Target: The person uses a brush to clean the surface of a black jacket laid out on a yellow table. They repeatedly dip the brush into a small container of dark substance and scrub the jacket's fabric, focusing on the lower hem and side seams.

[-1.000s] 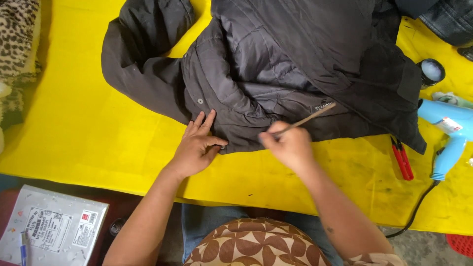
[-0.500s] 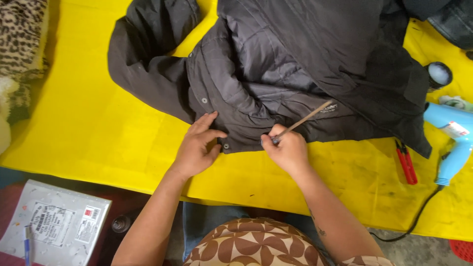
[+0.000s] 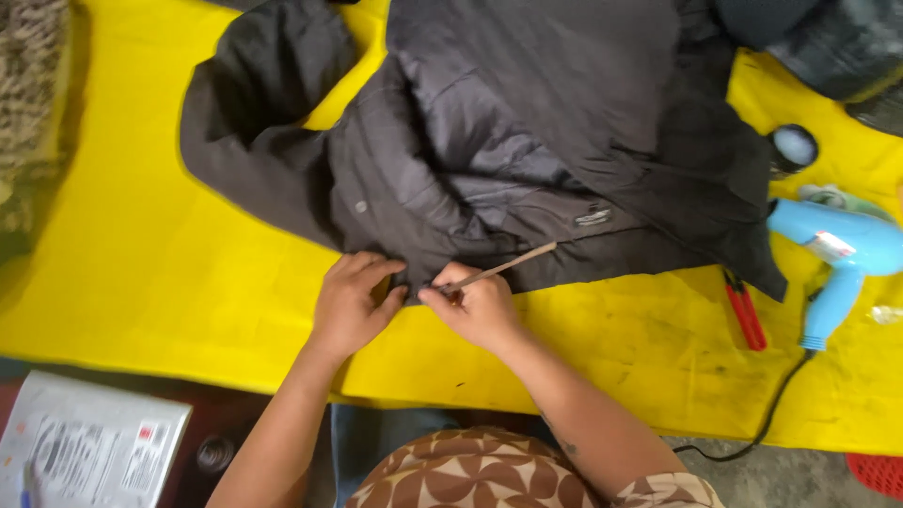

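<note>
A dark grey padded jacket (image 3: 489,141) lies spread over a yellow sheet (image 3: 150,254) on the table. My left hand (image 3: 350,303) presses flat on the jacket's lower hem, fingers apart. My right hand (image 3: 478,306) sits right beside it, pinching a thin wooden-handled tool (image 3: 503,267) whose tip meets the hem between the two hands. The tool's handle slants up to the right over the fabric.
A light blue hair dryer (image 3: 842,259) with a black cord lies at the right, red-handled pliers (image 3: 745,310) beside it. A small round dark container (image 3: 795,148) sits behind. A printed white box (image 3: 89,452) rests at the lower left. Leopard-print cloth (image 3: 33,103) lies far left.
Both hands have slid left along the hem, and the tool now lies lower and flatter. The view has shifted slightly, so the jacket sits further right in frame.
</note>
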